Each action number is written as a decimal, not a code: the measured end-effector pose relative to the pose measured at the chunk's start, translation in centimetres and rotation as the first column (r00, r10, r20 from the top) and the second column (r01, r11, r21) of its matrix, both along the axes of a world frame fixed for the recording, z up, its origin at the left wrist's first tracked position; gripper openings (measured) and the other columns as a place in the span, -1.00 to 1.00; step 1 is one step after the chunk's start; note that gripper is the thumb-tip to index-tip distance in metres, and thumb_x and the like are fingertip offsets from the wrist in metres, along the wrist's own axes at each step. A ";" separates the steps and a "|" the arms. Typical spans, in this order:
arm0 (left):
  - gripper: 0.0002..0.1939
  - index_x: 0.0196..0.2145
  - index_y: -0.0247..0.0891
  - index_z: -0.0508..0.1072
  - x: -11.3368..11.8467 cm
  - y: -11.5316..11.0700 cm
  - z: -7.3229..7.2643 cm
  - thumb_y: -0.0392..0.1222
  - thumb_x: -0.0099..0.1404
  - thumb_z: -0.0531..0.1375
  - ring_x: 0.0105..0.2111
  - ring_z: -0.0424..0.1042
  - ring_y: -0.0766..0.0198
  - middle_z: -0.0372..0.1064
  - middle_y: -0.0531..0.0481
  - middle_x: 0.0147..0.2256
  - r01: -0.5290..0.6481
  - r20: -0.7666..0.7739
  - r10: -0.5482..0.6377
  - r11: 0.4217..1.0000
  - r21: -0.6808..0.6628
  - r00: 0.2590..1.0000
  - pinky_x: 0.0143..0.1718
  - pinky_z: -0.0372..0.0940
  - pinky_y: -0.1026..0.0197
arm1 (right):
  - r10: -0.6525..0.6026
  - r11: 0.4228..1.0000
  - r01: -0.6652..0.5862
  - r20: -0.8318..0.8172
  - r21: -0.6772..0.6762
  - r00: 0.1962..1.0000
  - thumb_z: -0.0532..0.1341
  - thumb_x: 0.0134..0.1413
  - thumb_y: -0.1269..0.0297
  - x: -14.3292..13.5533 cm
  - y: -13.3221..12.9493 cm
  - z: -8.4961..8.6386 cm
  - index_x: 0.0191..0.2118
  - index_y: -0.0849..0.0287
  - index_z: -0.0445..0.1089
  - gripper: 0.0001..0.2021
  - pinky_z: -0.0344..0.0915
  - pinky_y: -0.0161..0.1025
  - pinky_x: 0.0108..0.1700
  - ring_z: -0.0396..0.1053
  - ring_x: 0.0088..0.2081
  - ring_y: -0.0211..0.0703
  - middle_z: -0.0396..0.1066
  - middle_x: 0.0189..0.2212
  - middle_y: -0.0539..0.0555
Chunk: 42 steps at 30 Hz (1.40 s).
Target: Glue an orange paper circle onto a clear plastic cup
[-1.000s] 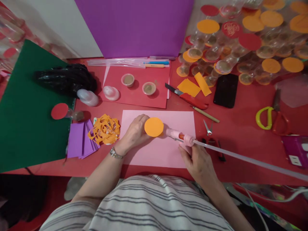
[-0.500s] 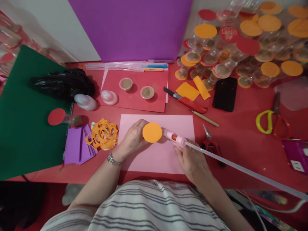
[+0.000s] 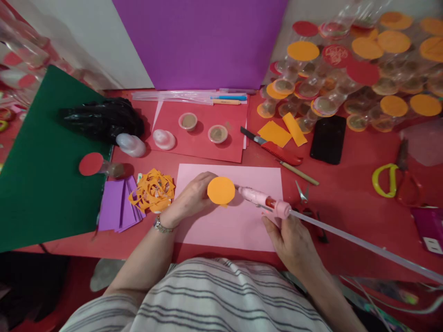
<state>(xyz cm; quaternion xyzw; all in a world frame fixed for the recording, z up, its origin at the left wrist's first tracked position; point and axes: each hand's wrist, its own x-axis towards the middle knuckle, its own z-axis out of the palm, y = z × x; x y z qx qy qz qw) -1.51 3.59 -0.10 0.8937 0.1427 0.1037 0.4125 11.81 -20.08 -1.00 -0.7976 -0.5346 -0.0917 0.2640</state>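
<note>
My left hand [image 3: 197, 194] holds something topped by an orange paper disc [image 3: 221, 190] over a pink sheet [image 3: 221, 230]; the part beneath the disc is mostly hidden. My right hand [image 3: 294, 237] is wrapped round the handle of a pink glue gun [image 3: 265, 199], whose nozzle points left, just right of the disc. A long clear glue stick [image 3: 349, 237] runs out of the gun's back toward the lower right. Left of the pink sheet lies a bundle of folded orange paper strips [image 3: 154, 190].
Purple paper pieces [image 3: 112, 205] and a black plastic bag [image 3: 107, 121] are at the left. Two small cups [image 3: 188, 121] sit on red paper [image 3: 200, 145]. A cutter [image 3: 280, 151], small scissors [image 3: 302, 193], black phone [image 3: 328, 139] and stacked clear bottles [image 3: 323, 106] are at the right.
The glue gun and my right hand have moved right, away from the orange disc, widening the gap at the nozzle. The whole view has shifted slightly.
</note>
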 end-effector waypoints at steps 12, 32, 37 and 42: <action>-0.67 -0.18 -0.26 0.36 0.2 -0.9 -0.1 -0.10 0.21 0.38 -0.26 0.43 0.19 0.38 -0.07 -0.23 -0.068 -0.020 0.069 0.998 0.007 0.997 -0.25 0.37 0.17 | 0.010 0.995 -0.018 -0.083 -0.101 0.997 -0.08 0.46 0.13 -1.8 -0.8 -0.7 -0.13 0.23 0.30 -0.68 0.33 -0.21 -0.45 0.40 -0.48 -0.09 0.43 -0.45 0.10; -0.71 -0.27 -0.26 0.36 0.3 -0.8 -0.4 -0.15 0.18 0.39 -0.35 0.39 0.27 0.36 -0.02 -0.29 -0.082 0.044 0.083 0.996 -0.025 0.996 -0.33 0.34 0.22 | -0.006 0.990 0.000 -0.039 -0.144 0.999 -0.08 0.42 0.14 -0.6 2.3 -2.4 -0.11 0.28 0.35 -0.64 0.35 -0.14 -0.37 0.43 -0.40 0.00 0.46 -0.38 0.23; -0.75 -0.18 -0.26 0.39 -0.2 0.1 0.0 -0.23 0.20 0.34 -0.25 0.44 0.20 0.40 -0.08 -0.21 -0.003 0.018 0.004 0.999 -0.038 1.000 -0.22 0.39 0.17 | 0.021 1.000 -0.020 0.004 -0.024 1.000 -0.04 0.44 0.14 0.0 1.7 -1.5 0.01 0.27 0.27 -0.69 0.44 -0.11 -0.31 0.48 -0.30 0.03 0.48 -0.30 0.24; -0.56 -0.03 -0.23 0.37 -0.9 0.9 0.5 -0.36 0.13 0.31 -0.02 0.41 0.07 0.42 -0.13 -0.06 0.108 -0.050 -0.111 0.992 -0.061 0.992 0.03 0.38 0.03 | 0.017 0.999 -0.016 0.034 -0.030 0.999 -0.02 0.44 0.12 0.0 0.5 -0.9 0.00 0.29 0.26 -0.68 0.41 -0.14 -0.42 0.45 -0.39 0.01 0.45 -0.35 0.23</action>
